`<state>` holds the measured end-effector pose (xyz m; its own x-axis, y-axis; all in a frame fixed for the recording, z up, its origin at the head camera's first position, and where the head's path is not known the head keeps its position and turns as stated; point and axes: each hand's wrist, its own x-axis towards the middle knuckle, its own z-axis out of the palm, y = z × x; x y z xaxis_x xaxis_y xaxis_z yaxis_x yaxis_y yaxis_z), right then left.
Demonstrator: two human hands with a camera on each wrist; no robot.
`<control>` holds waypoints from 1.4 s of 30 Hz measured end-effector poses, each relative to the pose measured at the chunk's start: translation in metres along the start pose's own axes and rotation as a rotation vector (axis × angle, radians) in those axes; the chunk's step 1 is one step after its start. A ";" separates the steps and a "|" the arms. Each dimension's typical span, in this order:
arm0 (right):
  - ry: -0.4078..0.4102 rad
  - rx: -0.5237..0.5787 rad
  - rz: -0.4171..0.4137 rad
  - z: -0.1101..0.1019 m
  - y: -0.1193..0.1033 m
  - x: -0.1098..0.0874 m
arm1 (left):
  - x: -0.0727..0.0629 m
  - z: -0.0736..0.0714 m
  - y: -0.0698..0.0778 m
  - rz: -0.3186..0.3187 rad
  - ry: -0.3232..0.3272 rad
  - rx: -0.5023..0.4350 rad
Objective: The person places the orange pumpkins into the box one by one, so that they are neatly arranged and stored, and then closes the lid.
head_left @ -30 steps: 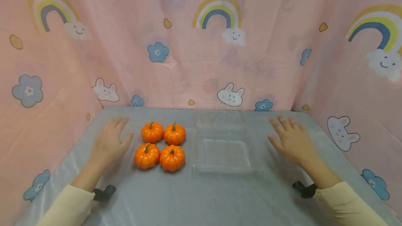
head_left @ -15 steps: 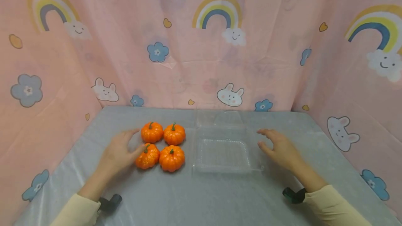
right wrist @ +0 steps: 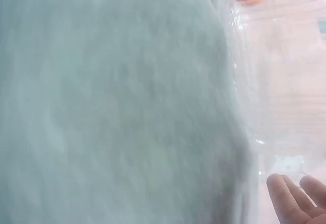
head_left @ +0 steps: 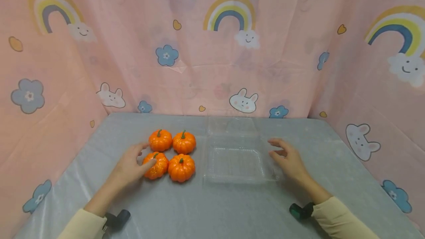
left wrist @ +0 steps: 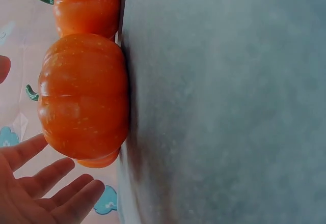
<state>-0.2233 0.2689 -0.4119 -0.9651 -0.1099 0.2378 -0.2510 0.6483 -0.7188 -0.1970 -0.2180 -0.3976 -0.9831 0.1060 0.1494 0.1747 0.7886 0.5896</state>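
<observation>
Small orange pumpkins with green stems stand in two rows on the left of the table. My left hand (head_left: 128, 167) is at the left side of the front-left pumpkin (head_left: 158, 169), thumb overlapping it and fingers reaching behind. In the left wrist view, that hand's spread fingers lie right beside a pumpkin (left wrist: 84, 96). The back-left pumpkin (head_left: 160, 140), back-right pumpkin (head_left: 184, 142) and front-right pumpkin (head_left: 181, 168) sit close together. My right hand (head_left: 290, 160) is at the right edge of a clear plastic clamshell box (head_left: 236, 163), fingers loosely bent with nothing in them.
The box's raised clear lid (head_left: 232, 125) stands at its back. A grey cover lies over the table (head_left: 206, 209). Pink printed cloth (head_left: 199, 76) encloses the back and both sides. Each wrist wears a dark camera mount (head_left: 117, 220).
Both hands have moved inward and toward me, the left to the front-left pumpkin, the right to the box's right edge. The pumpkins and box have stayed in place.
</observation>
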 end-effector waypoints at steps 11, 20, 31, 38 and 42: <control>-0.049 0.296 0.143 0.012 0.007 0.000 | 0.001 0.004 -0.003 -0.028 -0.056 -0.066; -0.070 0.387 0.193 0.015 0.006 -0.001 | 0.001 0.008 -0.005 -0.032 -0.069 -0.112; -0.078 0.437 0.219 0.015 0.003 0.000 | 0.000 0.008 -0.002 -0.052 -0.083 -0.106; -0.097 0.505 0.215 0.016 0.006 0.002 | -0.001 0.007 -0.003 -0.077 -0.082 -0.123; -0.107 0.528 0.211 0.016 0.006 0.001 | -0.001 0.002 -0.003 -0.087 -0.093 -0.129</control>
<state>-0.2273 0.2609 -0.4261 -0.9936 -0.1130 0.0064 -0.0295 0.2036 -0.9786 -0.1964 -0.2187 -0.4013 -0.9946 0.1010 0.0230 0.0885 0.7135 0.6950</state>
